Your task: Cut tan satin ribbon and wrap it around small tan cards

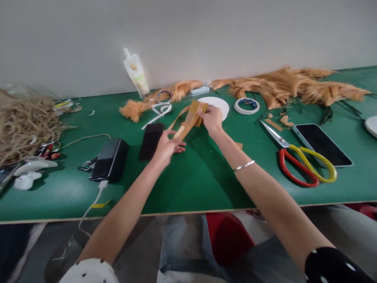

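Both hands hold one length of tan tape strip [188, 118] above the green counter [200, 177]. Right hand [211, 118] pinches the far, folded end, fingers closed on it; left hand [167, 146] pinches the near end low, just over the counter surface. Strip runs taut and slanted between the two grips, with a loose loop trailing off to the left.

Handling judgement: keep tension even, grips at the edges so any sticky face stays off the skin, and lift clear of the counter so it picks up no stray fibre.

Around: black phone [151, 140] lies face down just left of the left hand, power bank [109, 159] with white cable farther left. White disc [219, 106] sits just beyond the right hand, tape roll [246, 106] to its right. Red-and-yellow scissors [297, 161] and a second phone [322, 144] lie well right. Orange synthetic hair [288, 88] spreads along the far edge; pale fibre heap [20, 122] far left. Loose strands are the likeliest snag.
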Tool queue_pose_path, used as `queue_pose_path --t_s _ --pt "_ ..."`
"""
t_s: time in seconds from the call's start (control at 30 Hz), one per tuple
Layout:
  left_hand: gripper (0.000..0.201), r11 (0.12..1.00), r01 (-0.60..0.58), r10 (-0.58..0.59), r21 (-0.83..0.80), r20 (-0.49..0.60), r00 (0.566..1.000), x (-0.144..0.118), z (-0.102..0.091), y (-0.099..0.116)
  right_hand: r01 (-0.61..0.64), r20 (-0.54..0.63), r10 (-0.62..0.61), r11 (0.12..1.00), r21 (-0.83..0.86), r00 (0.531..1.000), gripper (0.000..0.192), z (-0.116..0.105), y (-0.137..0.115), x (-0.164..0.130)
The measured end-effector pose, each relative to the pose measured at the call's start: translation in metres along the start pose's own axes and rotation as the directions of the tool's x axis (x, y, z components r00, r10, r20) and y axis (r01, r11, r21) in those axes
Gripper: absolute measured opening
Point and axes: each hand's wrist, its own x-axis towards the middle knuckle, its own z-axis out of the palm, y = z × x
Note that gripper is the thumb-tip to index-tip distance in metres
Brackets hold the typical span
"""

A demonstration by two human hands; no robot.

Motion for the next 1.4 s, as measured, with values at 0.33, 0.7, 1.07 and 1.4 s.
queue_pose_path --t_s 0.33,0.7,1.07,1.4 --pt "0.026 0.951 -0.176 0.172 0.254 0.04 0.984 0.003 0.002 -0.014 0.034 -0.132 -0.044 0.997 -0.075 0.99 0.006 0.005 0.004 -0.003" --pt "0.036 0.168 -0.46 0.393 0.872 0.368 0.843 -0.045 0.019 -0.018 0.068 -0.186 -0.095 0.987 -0.147 0.978 0.015 0.01 0.004 -0.008" --pt "0.042 -0.029 -0.408 0.326 0.912 0.395 0.859 -0.046 0.023 -0.016 0.094 -0.204 -0.143 0.968 -0.234 0.968 0.025 0.014 0.0 -0.013" --pt "0.033 -0.024 -0.559 0.499 0.829 0.495 0.711 -0.021 0.033 -0.006 0.123 -0.19 -0.178 0.954 -0.272 0.966 0.026 0.015 0.004 -0.012"
